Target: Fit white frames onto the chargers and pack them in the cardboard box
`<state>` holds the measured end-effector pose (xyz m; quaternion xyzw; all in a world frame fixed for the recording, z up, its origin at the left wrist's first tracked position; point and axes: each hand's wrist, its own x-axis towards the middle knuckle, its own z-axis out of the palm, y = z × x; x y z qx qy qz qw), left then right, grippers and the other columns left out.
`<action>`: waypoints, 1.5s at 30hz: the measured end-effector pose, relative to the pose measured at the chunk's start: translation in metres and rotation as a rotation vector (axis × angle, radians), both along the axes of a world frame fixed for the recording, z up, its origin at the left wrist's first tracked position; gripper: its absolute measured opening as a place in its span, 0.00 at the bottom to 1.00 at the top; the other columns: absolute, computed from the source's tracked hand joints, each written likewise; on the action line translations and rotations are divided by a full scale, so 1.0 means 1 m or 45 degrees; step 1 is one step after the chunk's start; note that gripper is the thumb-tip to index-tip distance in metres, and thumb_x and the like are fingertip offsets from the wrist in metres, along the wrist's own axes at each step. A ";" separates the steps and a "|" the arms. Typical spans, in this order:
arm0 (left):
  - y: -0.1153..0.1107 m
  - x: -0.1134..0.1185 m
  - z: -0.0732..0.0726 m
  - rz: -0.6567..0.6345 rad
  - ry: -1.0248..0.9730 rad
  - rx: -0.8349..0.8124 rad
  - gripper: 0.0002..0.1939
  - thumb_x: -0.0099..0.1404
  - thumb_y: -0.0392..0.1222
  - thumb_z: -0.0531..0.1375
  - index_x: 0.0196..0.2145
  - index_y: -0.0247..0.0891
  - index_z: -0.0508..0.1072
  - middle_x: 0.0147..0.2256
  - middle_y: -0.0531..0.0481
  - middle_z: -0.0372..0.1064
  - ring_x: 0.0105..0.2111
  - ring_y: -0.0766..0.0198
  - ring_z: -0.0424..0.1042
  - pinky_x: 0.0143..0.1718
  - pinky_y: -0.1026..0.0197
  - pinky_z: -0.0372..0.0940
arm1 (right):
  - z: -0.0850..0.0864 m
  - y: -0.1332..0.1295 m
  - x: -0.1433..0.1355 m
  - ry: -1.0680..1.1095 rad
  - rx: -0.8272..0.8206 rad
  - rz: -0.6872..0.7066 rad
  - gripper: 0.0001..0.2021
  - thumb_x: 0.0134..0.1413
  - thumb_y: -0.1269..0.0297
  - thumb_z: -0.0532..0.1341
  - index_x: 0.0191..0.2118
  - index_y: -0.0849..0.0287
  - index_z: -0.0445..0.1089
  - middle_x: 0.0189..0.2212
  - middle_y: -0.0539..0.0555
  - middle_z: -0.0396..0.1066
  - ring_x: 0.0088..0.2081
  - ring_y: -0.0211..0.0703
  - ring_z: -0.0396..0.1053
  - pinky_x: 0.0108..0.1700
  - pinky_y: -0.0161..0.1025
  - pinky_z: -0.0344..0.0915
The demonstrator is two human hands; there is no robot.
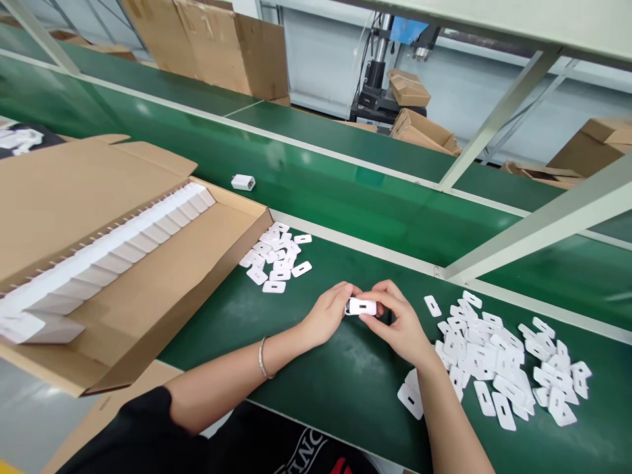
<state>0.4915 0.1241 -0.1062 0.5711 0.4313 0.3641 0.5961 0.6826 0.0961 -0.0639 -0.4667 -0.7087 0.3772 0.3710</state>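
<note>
Both hands meet above the green bench, in front of my body. My right hand point(395, 320) pinches a small white plate with a dark rectangular slot point(363, 307) between thumb and fingers. Fingers of my left hand point(330, 313) close on the left end of the same piece, where a bit of dark or metallic edge shows. Whether a second part sits under the plate is hidden by the fingers. To the right of my right hand lies a big loose heap of similar white slotted plates point(486, 352), with another heap point(555, 372) beyond it.
An open cardboard box point(237, 240) with a row of white paper dividers point(123, 253) stands at the left. Beside it lies a smaller heap of white plates point(279, 257). A white plastic block point(243, 182) rests on the conveyor. A metal post point(533, 227) slants at the right.
</note>
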 end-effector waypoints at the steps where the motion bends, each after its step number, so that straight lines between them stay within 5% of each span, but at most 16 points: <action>1: 0.000 -0.001 0.000 -0.017 -0.021 -0.008 0.27 0.78 0.59 0.46 0.39 0.37 0.76 0.35 0.50 0.69 0.32 0.62 0.65 0.33 0.61 0.61 | -0.002 0.000 -0.001 0.002 0.002 -0.005 0.13 0.63 0.65 0.67 0.51 0.45 0.79 0.42 0.52 0.65 0.34 0.39 0.66 0.42 0.43 0.70; 12: 0.004 -0.005 0.005 -0.213 -0.089 0.327 0.13 0.73 0.48 0.57 0.50 0.39 0.73 0.47 0.45 0.70 0.49 0.52 0.71 0.54 0.51 0.64 | -0.008 0.001 -0.004 0.058 0.019 0.001 0.12 0.66 0.57 0.65 0.52 0.43 0.78 0.43 0.52 0.63 0.37 0.41 0.65 0.42 0.42 0.70; 18: -0.004 -0.005 0.000 -0.196 -0.112 0.405 0.19 0.74 0.48 0.57 0.59 0.42 0.64 0.56 0.41 0.62 0.50 0.53 0.69 0.50 0.52 0.66 | -0.016 0.002 -0.003 0.075 -0.152 -0.225 0.22 0.75 0.45 0.46 0.55 0.50 0.72 0.35 0.51 0.67 0.34 0.44 0.66 0.38 0.42 0.67; 26: -0.001 -0.004 -0.005 -0.319 -0.300 0.255 0.25 0.75 0.54 0.58 0.62 0.44 0.55 0.50 0.44 0.66 0.43 0.57 0.71 0.47 0.53 0.69 | -0.019 0.000 -0.013 0.065 -0.305 -0.142 0.21 0.73 0.42 0.50 0.50 0.52 0.69 0.37 0.51 0.73 0.34 0.43 0.70 0.41 0.42 0.68; 32: 0.007 -0.004 -0.010 -0.259 -0.186 0.284 0.26 0.77 0.63 0.48 0.61 0.42 0.63 0.53 0.42 0.65 0.40 0.60 0.68 0.40 0.57 0.69 | -0.022 0.001 -0.013 0.109 -0.219 -0.330 0.18 0.70 0.44 0.54 0.48 0.53 0.69 0.37 0.52 0.75 0.37 0.45 0.73 0.40 0.41 0.70; 38: 0.013 -0.006 0.001 -0.259 0.042 0.486 0.22 0.78 0.57 0.52 0.57 0.40 0.71 0.51 0.43 0.75 0.44 0.56 0.74 0.46 0.55 0.69 | -0.025 0.003 -0.011 0.103 -0.212 -0.369 0.19 0.69 0.42 0.56 0.46 0.53 0.69 0.32 0.50 0.73 0.34 0.45 0.71 0.36 0.40 0.69; 45: 0.011 -0.004 -0.006 -0.262 -0.008 0.598 0.20 0.78 0.53 0.53 0.58 0.41 0.75 0.50 0.42 0.76 0.47 0.54 0.73 0.48 0.54 0.68 | -0.020 0.001 -0.011 0.019 -0.129 -0.340 0.21 0.73 0.43 0.48 0.43 0.53 0.69 0.30 0.49 0.72 0.30 0.42 0.68 0.34 0.40 0.65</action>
